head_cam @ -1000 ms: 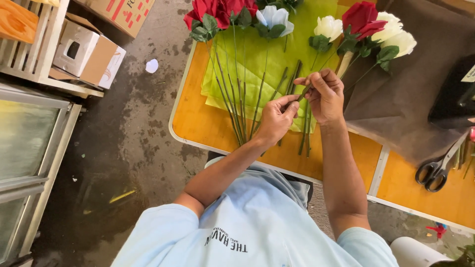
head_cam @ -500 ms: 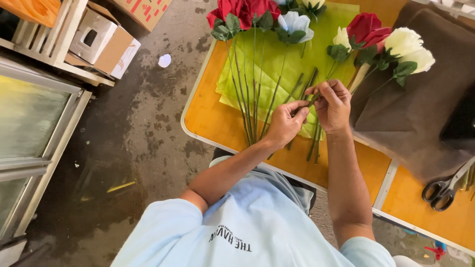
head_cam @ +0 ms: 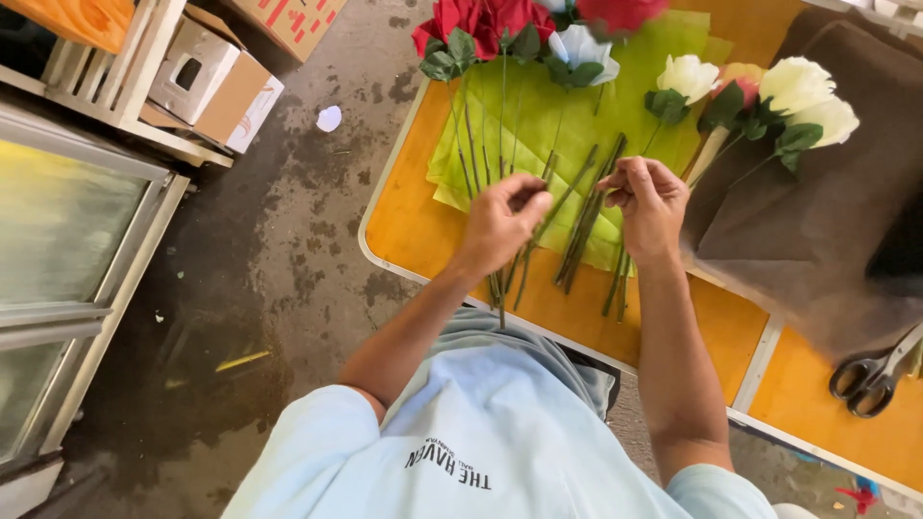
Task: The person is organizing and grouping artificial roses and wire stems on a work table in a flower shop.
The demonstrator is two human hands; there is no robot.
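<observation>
Red roses [head_cam: 486, 21], a pale blue rose [head_cam: 583, 45] and white roses [head_cam: 796, 88] lie with long green stems [head_cam: 584, 219] on sheets of green paper [head_cam: 567, 125] spread over an orange table [head_cam: 413, 207]. My left hand [head_cam: 502, 226] hovers over the stems, fingers curled and pinching a thin stem. My right hand [head_cam: 650, 204] is just to the right, fingers bent around the upper end of another green stem. The two hands are a short way apart.
A brown sheet [head_cam: 817, 221] covers the table's right part. Black scissors [head_cam: 870, 370] lie at the right edge. Cardboard boxes [head_cam: 212, 82] sit under a wooden rack [head_cam: 106, 72] on the stained concrete floor; a glass-fronted metal frame [head_cam: 67, 259] stands on the left.
My hands, which were pinched together on one stem, have drawn apart. The view has shifted, so the table sits further right and lower.
</observation>
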